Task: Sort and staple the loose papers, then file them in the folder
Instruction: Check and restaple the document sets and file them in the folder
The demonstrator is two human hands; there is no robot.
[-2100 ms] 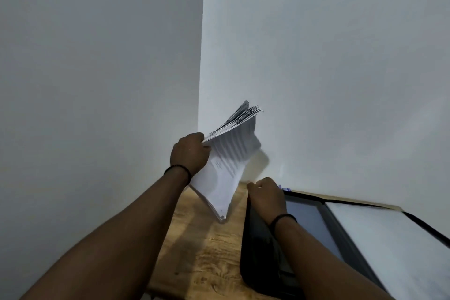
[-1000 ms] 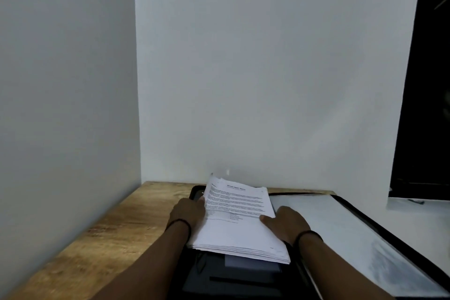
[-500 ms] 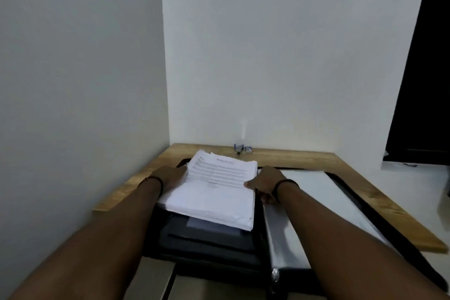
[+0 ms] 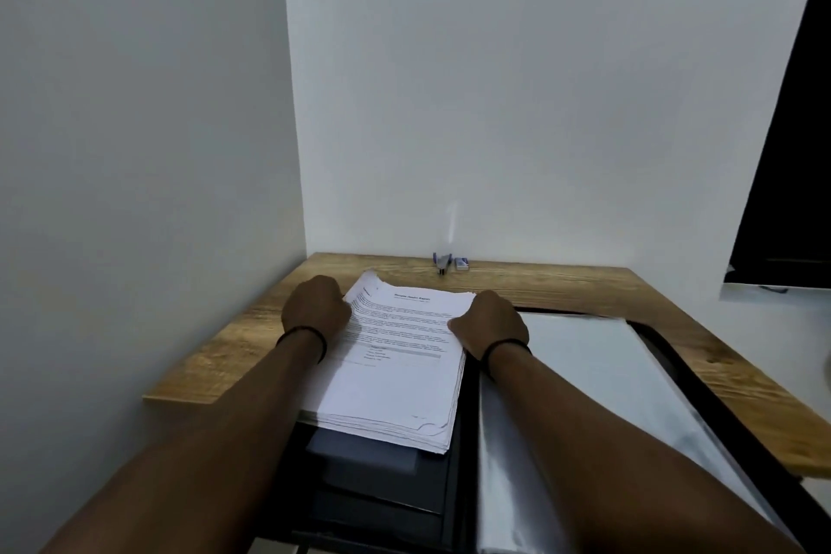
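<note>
- Our left forearm runs in from the lower left, and the left hand (image 4: pixel 314 310) sits at the left edge of the paper stack (image 4: pixel 395 355), near its far corner. The fingers look curled in against that edge, holding it; the fingertips themselves are hidden behind the knuckles.
- The paper stack lies on the left half of the open folder (image 4: pixel 382 481), printed side up, its far end reaching over the wooden desk (image 4: pixel 234 342). The sheets are fanned at the near right corner, so the stack is not yet square.
- We judge the step in hand to be squaring the papers between both hands. To do it well we should press evenly from both sides, keep the stack flat on the folder, and tap the fanned corner in before any stapling.
- Our right hand (image 4: pixel 490 322) grips the right edge of the stack opposite the left hand, thumb lying on the top sheet and the other fingers bent down over the edge. The right forearm crosses the folder's spine.
- The stapler (image 4: pixel 443 263) and a small staple box (image 4: pixel 462 263) stand at the back of the desk against the wall, apart from the stack; we shall have to reach past the papers for them.
- The folder's right half carries a shiny plastic sleeve (image 4: pixel 584 373).
</note>
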